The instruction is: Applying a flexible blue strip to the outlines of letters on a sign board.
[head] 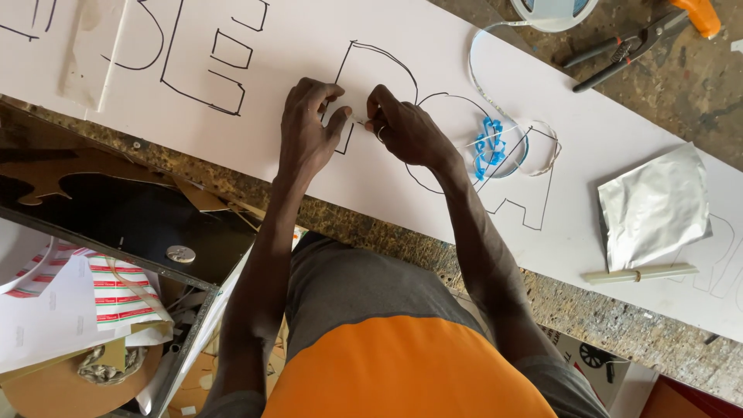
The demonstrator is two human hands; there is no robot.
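Head view: looks straight down over a workbench (371,224) and the person's own two arms.
Board: a long white board (433,85) lies slanted across the bench, running from 10 o'clock to 4 o'clock; big block letters are drawn on it in thin black outline, none filled in.
Strip: a thin pale strip (358,120), short where it shows, is pinched between the two hands just above the picture's centre, right over the stem of one outlined letter; too small to tell its material.
Left hand: the left hand (308,128) is pressed knuckles-up on the board, thumb and forefinger closed on the strip's left end.
Right hand: the right hand (402,131) is bunched, fingertips gripping the strip's right end; it touches the board just beside the left hand.
Blue piece: a crumpled blue piece (489,147) sits at 3 o'clock of the right hand, inside a round outline.
Tape: a pale tape (480,77) loops from 1 o'clock down around the blue piece.
Pouch: a silver foil pouch (654,205) lies at 4 o'clock, a pale stick (641,272) just below it.
Pliers: black-handled pliers (619,50) rest off the board at 2 o'clock.
Shirt: orange and grey shirt (402,364) at 6 o'clock.
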